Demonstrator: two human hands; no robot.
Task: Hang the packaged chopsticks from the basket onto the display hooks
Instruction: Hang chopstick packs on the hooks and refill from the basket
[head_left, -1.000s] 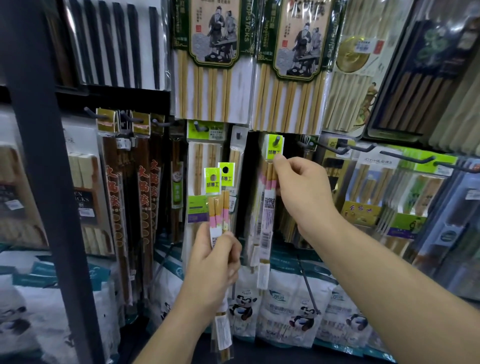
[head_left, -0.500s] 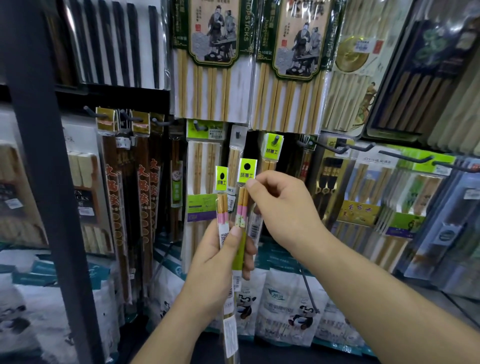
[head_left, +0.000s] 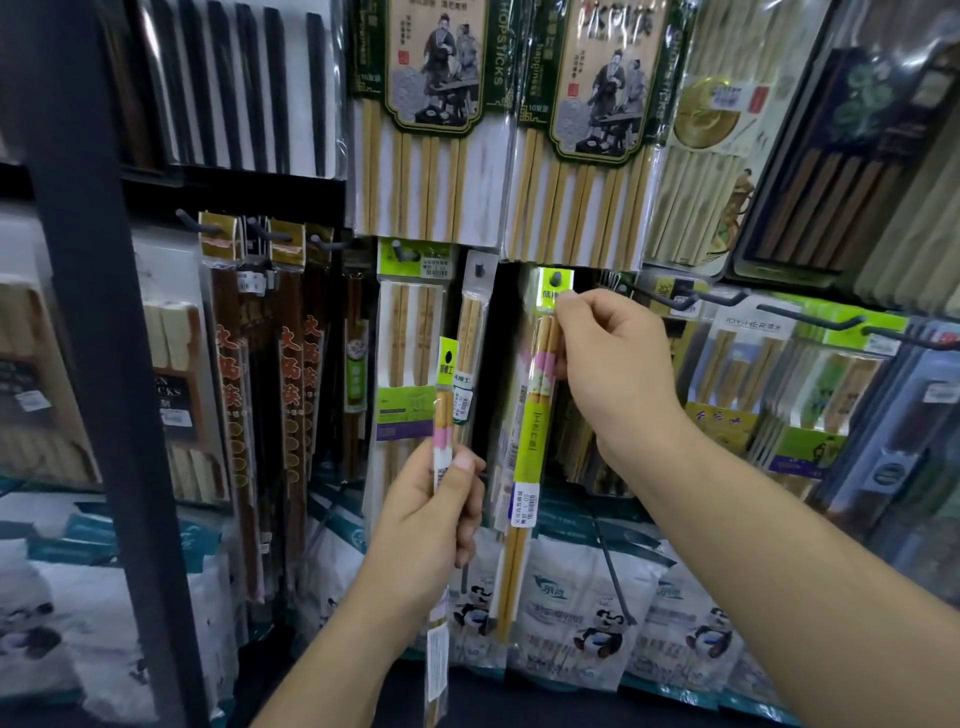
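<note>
The slim clear packet of wooden chopsticks with a pink-and-white band and lime-green header card (head_left: 535, 415) hung upright at the middle of the display. Its header hole sat at the dark hook tip (head_left: 555, 279). I judged it on the peg or just going on, but I could not tell how far back it sat. My right hand (head_left: 613, 374) had its grip clamped on the header's lower right edge, thumb and forefinger pinching the card, so the packet dangled just left of the palm. Nearer and to the left, my left hand (head_left: 431, 519) had its grip wrapped round a second, matching packet (head_left: 444, 410), held upright and apart from any hook. By my reckoning one packet was nearly placed and at least one was left. The basket was out of view, so I could not say what remained in it. Dark brown chopstick packs (head_left: 291, 389) hung to the left.
</note>
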